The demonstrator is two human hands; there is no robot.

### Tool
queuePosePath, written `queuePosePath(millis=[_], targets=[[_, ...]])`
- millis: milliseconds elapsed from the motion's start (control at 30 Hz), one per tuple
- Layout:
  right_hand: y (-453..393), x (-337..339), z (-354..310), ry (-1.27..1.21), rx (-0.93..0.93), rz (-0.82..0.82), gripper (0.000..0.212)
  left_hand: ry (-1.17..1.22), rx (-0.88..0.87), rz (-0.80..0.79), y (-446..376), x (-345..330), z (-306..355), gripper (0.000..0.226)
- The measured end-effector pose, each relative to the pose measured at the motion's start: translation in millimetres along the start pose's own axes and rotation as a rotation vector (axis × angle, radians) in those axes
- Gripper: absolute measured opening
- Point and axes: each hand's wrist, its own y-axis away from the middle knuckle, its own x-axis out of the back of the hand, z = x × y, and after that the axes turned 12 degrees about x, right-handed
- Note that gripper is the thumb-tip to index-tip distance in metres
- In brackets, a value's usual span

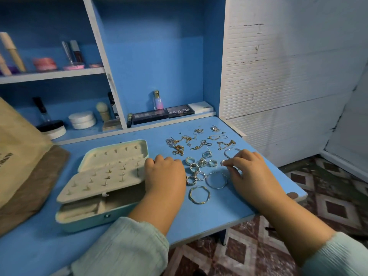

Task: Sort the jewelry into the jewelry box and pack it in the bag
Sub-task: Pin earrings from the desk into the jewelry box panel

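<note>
On the blue table (199,220), the open jewelry box (103,182) serves as the anchor for everything else. Its lid is thrown back toward the shelves, and a pale insert panel studded with little pegs lies across the base, several earrings already pinned to it — a sign, I judge, that sorting has begun but is far from done. Below that panel the lower tray shows, apparently with nothing in it yet.

Right of the box the unsorted jewelry is laid out loosely by kind, probably so each piece can be picked singly: tangled gold chains (201,141) farthest back, a cluster of rings (199,166) nearer, and large bangles (216,180) closest to the table's front edge.

Just beside the box's right end rests the left hand (165,176), knuckles up, fingers curled under; whether it holds anything I cannot tell. Further right, the right hand (251,172) bends its fingertips down to a thin bangle, seemingly pinching it to lift it.

Left of the box lies the brown paper bag (22,156), flat and waiting — packing comes last.
</note>
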Motion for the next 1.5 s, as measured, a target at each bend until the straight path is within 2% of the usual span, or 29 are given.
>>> queuePosePath(millis=[200, 367, 600, 800, 1000, 1067, 1167, 1233, 1300, 1400, 1500], targets=[[2.0, -1.3, 5.2, 0.006, -0.214, 0.024, 0.021, -0.03, 0.009, -0.002, -4.0, -2.9, 4.8, 0.033], [1.6, 4.0, 2.4, 0.077, -0.3, -0.096, 0.026, -0.01, 0.019, -0.003, -6.1, -4.2, 6.8, 0.03], [-0.2, 6.1, 1.9, 0.007, -0.284, -0.162, 0.021, 0.04, 0.0, -0.005, -8.7, -4.8, 9.1, 0.032], [-0.9, 4.0, 6.0, -0.107, -0.25, -0.09, 0.017, 0.145, 0.008, 0.029, -6.3, -10.4, 6.9, 0.037], [0.3, 4.8, 2.3, -0.099, -0.139, -0.192, 0.028, 0.314, -0.067, 0.15, -2.2, -11.2, 13.3, 0.036], [0.3, 5.1, 3.6, -0.077, -0.128, -0.234, 0.033, 0.336, -0.065, 0.146, -2.6, -12.7, 11.8, 0.036], [-1.2, 4.9, 5.2, -0.167, -0.177, -0.13, 0.037, 0.338, -0.077, 0.084, -3.3, -16.0, 9.8, 0.032], [-2.8, 12.5, 6.4, -0.357, -0.295, 0.004, 0.038, 0.343, -0.086, 0.056, -3.1, -16.9, 10.8, 0.031], [-4.5, 24.1, 13.3, -0.45, -0.388, 0.024, 0.036, 0.34, -0.105, 0.04, -2.7, -17.5, 12.0, 0.031], [-4.8, 37.6, 33.5, -0.249, -0.348, -0.109, 0.025, 0.33, -0.12, 0.025, -3.0, -19.4, 11.4, 0.03], [-2.2, 42.4, 43.7, -0.093, -0.354, -0.243, 0.023, 0.355, -0.102, -0.001, -1.9, -17.8, 12.5, 0.031]])
